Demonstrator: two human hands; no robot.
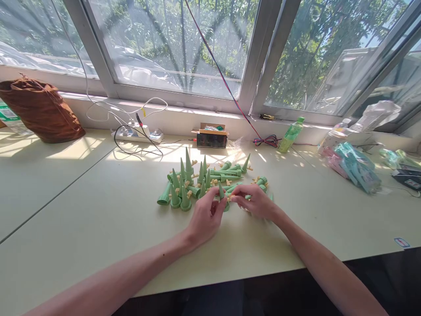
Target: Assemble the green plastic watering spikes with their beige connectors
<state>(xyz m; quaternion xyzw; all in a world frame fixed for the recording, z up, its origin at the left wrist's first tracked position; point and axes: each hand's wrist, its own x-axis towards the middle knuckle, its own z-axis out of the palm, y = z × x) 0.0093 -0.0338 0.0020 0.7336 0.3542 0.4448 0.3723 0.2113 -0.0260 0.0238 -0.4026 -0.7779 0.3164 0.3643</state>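
A heap of green cone-shaped plastic spikes [197, 180] with small beige fittings lies on the pale table [98, 210]. Some cones stand upright, others lie flat. My left hand [207, 215] is closed around one green cone [221, 192], point upward, at the heap's near edge. My right hand [255, 202] pinches a small beige fitting [231, 198] right beside that cone, fingertips almost touching the left hand's.
A brown bag [42, 109] sits at the far left. A white power strip [138, 133] with cables and a small black device [211, 139] lie by the window sill. A green bottle [291, 134] and teal packets [353, 166] are at the right.
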